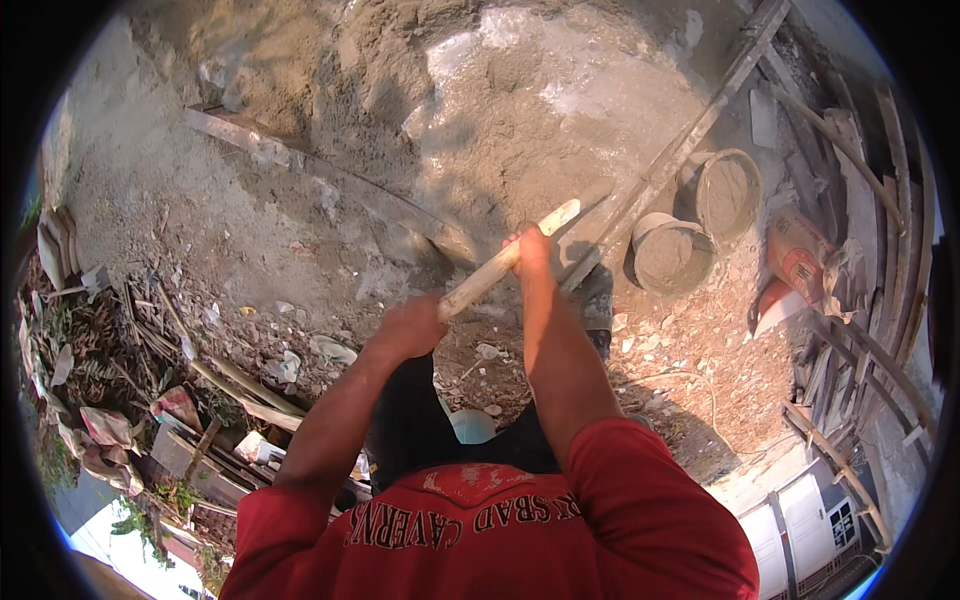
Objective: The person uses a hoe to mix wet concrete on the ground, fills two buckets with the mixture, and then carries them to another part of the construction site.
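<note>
Both my hands are closed round a pale wooden handle (pixel 490 277) that slants across the middle of the view. My left hand (pixel 412 327) grips its lower left part, and my right hand (pixel 530 248) wraps it nearer the upper right end. That rounded end sticks out past the right hand. Whether a tool head is fixed to the handle cannot be made out. Beyond the hands lies a bed of wet grey concrete mix (pixel 480 150). A long board (pixel 350 190) borders it at the left, and a second long board (pixel 680 155) runs along the right.
Two buckets of grey mix, a nearer bucket (pixel 672 255) and a farther bucket (pixel 722 195), stand outside the right board. A torn sack (pixel 800 255) and stacked timber (pixel 895 220) lie farther right. Sticks and scraps (pixel 220 430) litter the left. Rubble (pixel 660 350) covers the ground nearby.
</note>
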The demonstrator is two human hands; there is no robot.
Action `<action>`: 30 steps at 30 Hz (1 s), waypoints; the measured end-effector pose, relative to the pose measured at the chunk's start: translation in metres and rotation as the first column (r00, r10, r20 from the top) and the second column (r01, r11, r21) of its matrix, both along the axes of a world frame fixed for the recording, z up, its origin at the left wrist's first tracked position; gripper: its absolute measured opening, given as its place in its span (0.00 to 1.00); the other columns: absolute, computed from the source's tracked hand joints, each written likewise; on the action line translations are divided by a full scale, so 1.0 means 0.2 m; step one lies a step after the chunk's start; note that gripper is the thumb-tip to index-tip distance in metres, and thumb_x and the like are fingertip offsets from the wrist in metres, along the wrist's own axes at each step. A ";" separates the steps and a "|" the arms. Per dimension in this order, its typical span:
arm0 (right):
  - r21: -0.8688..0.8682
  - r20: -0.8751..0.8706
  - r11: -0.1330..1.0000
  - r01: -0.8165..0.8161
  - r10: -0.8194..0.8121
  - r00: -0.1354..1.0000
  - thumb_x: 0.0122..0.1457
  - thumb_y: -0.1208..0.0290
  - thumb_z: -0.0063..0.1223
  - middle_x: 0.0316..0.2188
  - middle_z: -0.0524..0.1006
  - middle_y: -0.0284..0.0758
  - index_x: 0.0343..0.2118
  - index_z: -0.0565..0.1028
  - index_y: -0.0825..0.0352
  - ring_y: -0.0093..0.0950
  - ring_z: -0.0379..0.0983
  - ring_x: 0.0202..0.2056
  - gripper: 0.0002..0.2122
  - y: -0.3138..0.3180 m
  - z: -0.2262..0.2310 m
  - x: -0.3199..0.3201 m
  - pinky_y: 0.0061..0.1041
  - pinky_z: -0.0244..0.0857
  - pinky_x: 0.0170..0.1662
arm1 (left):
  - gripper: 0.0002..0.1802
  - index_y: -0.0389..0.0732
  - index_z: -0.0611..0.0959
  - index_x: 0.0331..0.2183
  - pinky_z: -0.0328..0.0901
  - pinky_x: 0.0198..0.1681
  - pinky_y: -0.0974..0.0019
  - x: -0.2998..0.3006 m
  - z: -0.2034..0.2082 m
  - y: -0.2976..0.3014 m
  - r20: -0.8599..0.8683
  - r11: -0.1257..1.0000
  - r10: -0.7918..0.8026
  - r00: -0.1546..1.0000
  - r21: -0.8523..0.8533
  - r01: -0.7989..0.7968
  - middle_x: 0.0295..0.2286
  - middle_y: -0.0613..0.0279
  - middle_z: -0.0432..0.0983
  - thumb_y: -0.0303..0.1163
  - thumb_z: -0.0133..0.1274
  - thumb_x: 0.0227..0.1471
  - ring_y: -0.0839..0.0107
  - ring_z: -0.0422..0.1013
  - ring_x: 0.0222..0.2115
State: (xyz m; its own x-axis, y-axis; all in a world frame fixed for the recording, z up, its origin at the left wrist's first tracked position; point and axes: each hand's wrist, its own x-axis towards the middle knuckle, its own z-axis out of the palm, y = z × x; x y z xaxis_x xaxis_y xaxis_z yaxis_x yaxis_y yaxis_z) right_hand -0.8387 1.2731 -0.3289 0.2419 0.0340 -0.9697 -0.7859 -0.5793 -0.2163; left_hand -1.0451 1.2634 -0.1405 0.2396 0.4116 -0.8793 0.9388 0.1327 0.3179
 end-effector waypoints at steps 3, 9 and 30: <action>-0.022 -0.178 0.969 0.246 -0.246 0.953 0.60 0.71 0.46 0.20 0.65 0.30 0.29 0.63 0.63 0.25 0.64 0.19 0.06 0.09 -0.09 -0.19 0.28 0.65 0.24 | 0.20 0.36 0.78 0.40 0.70 0.43 0.49 -0.04 0.20 0.43 -0.126 0.983 -0.178 0.976 0.028 0.183 0.35 0.43 0.79 0.39 0.61 0.48 0.45 0.76 0.40; 0.051 -0.482 0.912 0.407 -0.335 0.810 0.57 0.73 0.47 0.19 0.66 0.29 0.23 0.63 0.60 0.23 0.64 0.19 0.08 0.11 -0.01 0.14 0.24 0.67 0.23 | 0.19 0.33 0.77 0.37 0.71 0.39 0.48 0.53 0.60 0.59 0.030 0.897 -0.278 0.960 0.365 0.248 0.31 0.42 0.78 0.40 0.56 0.51 0.46 0.77 0.35; 0.205 -0.125 0.922 0.329 -0.309 0.943 0.61 0.70 0.48 0.18 0.66 0.31 0.28 0.63 0.63 0.24 0.64 0.18 0.08 -0.47 1.28 1.41 0.23 0.67 0.21 | 0.35 0.33 0.70 0.55 0.71 0.26 0.55 1.21 1.46 0.02 0.627 0.948 -0.274 0.729 0.306 0.092 0.28 0.47 0.77 0.42 0.59 0.51 0.52 0.75 0.25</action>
State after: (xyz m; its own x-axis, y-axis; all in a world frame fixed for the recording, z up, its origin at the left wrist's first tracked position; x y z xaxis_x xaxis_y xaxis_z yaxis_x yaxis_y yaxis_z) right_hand -0.5573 1.1793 -0.0736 0.1888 0.1844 -0.9645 -0.9430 -0.2402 -0.2305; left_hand -0.8033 1.2671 0.1515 0.8088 0.4698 -0.3538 0.4815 -0.1836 0.8570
